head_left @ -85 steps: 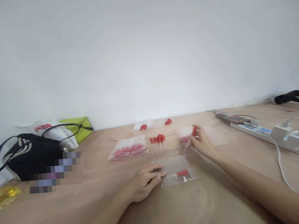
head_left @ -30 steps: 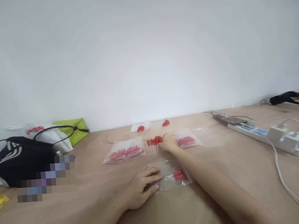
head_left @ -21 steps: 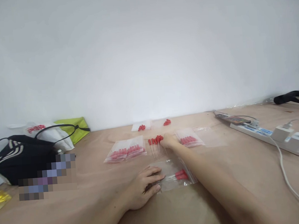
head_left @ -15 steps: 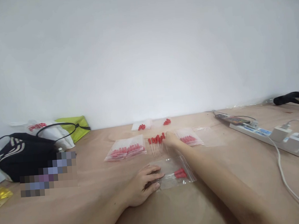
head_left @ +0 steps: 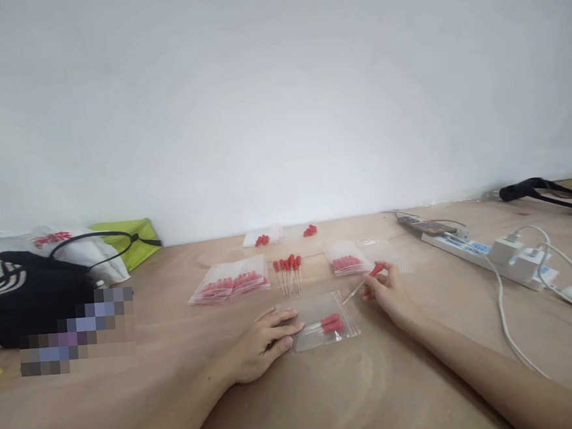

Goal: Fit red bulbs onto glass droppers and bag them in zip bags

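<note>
My right hand (head_left: 388,292) pinches a dropper (head_left: 377,269) by its red bulb, its thin clear tube pointing down and left toward the mouth of a clear zip bag (head_left: 299,305). Inside that bag lie red-bulbed droppers (head_left: 331,322), bulbs toward the opening on the right. My left hand (head_left: 270,340) rests flat on the bag's left end, fingers apart. Beyond the bag, several loose droppers (head_left: 289,273) lie side by side, bulbs away from me. Filled zip bags (head_left: 236,278) are at the left, and another filled bag (head_left: 346,259) is behind my right hand.
Red bulbs (head_left: 310,230) and a small bag with red bulbs (head_left: 262,239) lie near the wall. A power strip (head_left: 474,250) with white plugs, cables and a phone (head_left: 426,225) is at the right. A black bag (head_left: 32,297) and a green bag (head_left: 134,245) stand left.
My right hand has moved right and toward me from the loose row, carrying one dropper to the zip bag's mouth. My left hand stays on the bag.
</note>
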{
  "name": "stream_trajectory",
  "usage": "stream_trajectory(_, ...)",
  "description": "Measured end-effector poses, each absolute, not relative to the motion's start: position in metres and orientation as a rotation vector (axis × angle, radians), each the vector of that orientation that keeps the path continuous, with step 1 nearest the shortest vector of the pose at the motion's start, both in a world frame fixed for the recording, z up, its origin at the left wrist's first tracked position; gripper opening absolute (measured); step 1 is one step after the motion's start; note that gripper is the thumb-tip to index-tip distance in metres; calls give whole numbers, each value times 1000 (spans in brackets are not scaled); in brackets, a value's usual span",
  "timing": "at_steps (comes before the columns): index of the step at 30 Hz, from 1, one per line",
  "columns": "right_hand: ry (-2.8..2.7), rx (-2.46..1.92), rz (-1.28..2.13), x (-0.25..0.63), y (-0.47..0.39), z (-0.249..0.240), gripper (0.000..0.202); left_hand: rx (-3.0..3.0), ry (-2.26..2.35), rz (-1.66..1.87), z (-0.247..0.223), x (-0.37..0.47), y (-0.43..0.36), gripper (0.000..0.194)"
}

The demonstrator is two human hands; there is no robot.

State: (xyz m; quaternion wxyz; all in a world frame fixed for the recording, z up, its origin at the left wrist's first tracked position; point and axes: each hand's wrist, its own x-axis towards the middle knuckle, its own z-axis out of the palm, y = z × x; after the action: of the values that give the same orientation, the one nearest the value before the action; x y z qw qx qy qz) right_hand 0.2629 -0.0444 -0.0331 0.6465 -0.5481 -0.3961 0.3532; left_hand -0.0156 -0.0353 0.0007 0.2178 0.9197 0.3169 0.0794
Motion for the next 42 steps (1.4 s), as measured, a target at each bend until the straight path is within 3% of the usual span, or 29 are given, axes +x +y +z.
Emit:
stream_trajectory(14, -862, -1257, 829, 261, -43, -32, 43, 2590, 876, 231, -1, -16, -37, 33)
stream_trajectory(24, -761, -1091, 1122, 246, -51, -30, 23, 2608, 874, 219, -5, -18, -34, 34)
stream_trajectory(29, -1024, -1073, 1371, 245, -57, -27, 26, 2583, 882, 275, -2, -16, -37, 41)
stream_trajectory(36, -1418, -1311, 1330, 240, -58, -23, 38, 2565, 876, 328, -2, -16, -38, 42)
stream_trajectory(42, -1563, -1222, 1378, 243, -57, -24, 36, 2561, 902, 312, -1, -16, -39, 41)
